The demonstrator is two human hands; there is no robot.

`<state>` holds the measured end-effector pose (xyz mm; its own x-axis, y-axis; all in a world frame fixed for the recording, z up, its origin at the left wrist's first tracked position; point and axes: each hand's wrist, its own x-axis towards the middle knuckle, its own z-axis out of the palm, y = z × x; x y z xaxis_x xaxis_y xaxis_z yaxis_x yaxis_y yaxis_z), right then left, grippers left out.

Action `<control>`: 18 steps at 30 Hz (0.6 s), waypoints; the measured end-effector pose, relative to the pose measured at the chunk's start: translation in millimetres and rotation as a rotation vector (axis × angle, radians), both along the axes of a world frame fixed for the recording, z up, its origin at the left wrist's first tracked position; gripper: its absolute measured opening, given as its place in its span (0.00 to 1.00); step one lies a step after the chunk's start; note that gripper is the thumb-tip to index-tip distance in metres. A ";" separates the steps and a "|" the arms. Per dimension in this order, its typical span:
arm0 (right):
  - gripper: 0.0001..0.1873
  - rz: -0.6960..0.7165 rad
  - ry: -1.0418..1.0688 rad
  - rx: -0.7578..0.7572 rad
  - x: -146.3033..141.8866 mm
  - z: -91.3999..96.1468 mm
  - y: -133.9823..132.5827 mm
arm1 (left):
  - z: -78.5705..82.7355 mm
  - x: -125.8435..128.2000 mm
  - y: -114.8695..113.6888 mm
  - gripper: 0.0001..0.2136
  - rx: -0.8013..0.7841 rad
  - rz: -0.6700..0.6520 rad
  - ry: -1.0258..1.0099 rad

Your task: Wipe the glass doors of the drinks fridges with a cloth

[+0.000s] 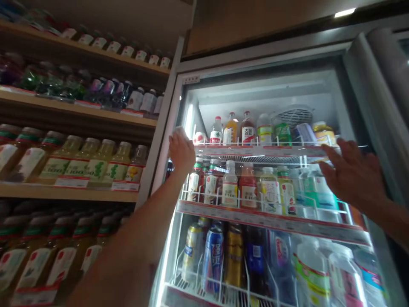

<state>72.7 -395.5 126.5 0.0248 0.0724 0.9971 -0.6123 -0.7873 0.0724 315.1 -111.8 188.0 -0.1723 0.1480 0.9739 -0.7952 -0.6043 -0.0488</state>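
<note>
My left hand [182, 150] is closed on a white wad of cloth or tissue [180, 131], held up at the left edge of a lit drinks cooler [168, 123]. The wad lies against or very close to the glass near the light door frame; contact is hard to make out. On the right, my right hand [353, 172] has its fingers spread in front of the cooler's right side, with nothing visible in it. Whether its fingertips touch the glass I cannot tell. Behind the hands, bottles [248, 185] stand on wire racks, with cans [213, 253] lower down.
To the left, wooden shelves [105, 111] carry rows of juice bottles [102, 161] and dark bottles. A grey vertical handle or door edge [372, 94] runs along the cooler's right side. A wooden panel [255, 25] is above the cooler.
</note>
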 end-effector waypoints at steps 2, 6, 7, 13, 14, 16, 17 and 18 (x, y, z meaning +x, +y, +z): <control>0.31 -0.018 -0.029 0.052 0.6 10.4 0.5 | -4.1 -12.4 -21.9 0.26 0.016 -0.026 -0.022; 0.31 -0.040 -0.035 0.024 2.8 12.9 -0.3 | -22.4 -49.5 -69.7 0.25 0.343 -0.026 -0.178; 0.31 -0.043 -0.034 0.012 3.0 11.5 -1.2 | -21.4 -51.4 -68.7 0.25 0.373 -0.027 -0.172; 0.31 -0.012 -0.049 -0.099 3.9 7.5 -5.4 | 5.4 -35.9 -47.1 0.26 0.022 -0.096 0.070; 0.31 -0.003 -0.073 -0.081 4.0 7.7 -5.4 | 2.6 -43.8 -60.7 0.26 0.067 -0.101 0.030; 0.32 0.015 -0.129 -0.022 3.6 8.2 -4.8 | -8.7 -67.8 -95.6 0.27 0.294 -0.091 -0.141; 0.32 0.024 -0.147 0.007 3.3 8.4 -4.2 | -13.9 -79.5 -110.1 0.27 0.431 -0.073 -0.249; 0.32 0.033 -0.153 0.031 3.0 8.6 -3.5 | -16.3 -88.0 -118.6 0.26 0.547 -0.050 -0.333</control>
